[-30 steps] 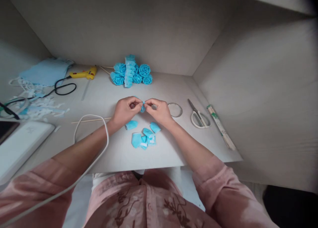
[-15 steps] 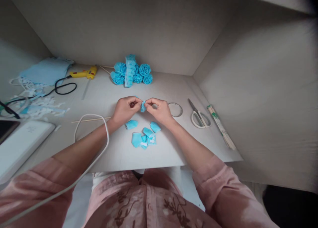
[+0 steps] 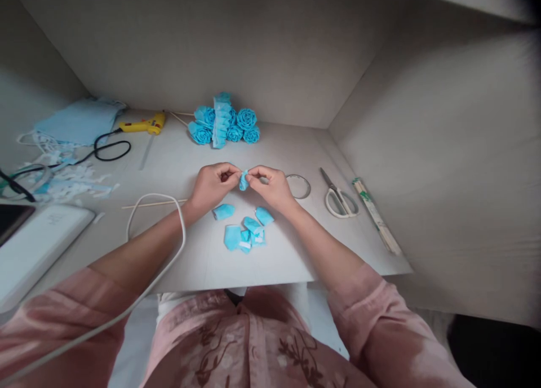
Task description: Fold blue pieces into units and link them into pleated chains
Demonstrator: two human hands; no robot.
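A small blue petal piece (image 3: 244,181) is pinched between both hands above the middle of the table. My left hand (image 3: 214,186) grips its left edge with thumb and fingertips. From the other side, my right hand (image 3: 270,186) holds the right edge the same way. Below the hands lie more blue petals: one (image 3: 224,211) near my left wrist, another (image 3: 264,215) near my right wrist, and a loose cluster (image 3: 252,226) between them. A thin wooden stick (image 3: 147,205) lies left of my left wrist, its right end hidden by the forearm.
Blue flowers (image 3: 246,119) lie at the back. A yellow glue gun (image 3: 147,124), blue masks (image 3: 78,120) and white scraps are on the left. On the right are a tape ring (image 3: 298,186), scissors (image 3: 338,199) and a bundle of sticks (image 3: 376,215). A white cable (image 3: 182,224) crosses my left forearm.
The petal between my fingertips has turned slightly and shows a little more of its surface. Both hands stay in almost the same place; nothing else has visibly moved.
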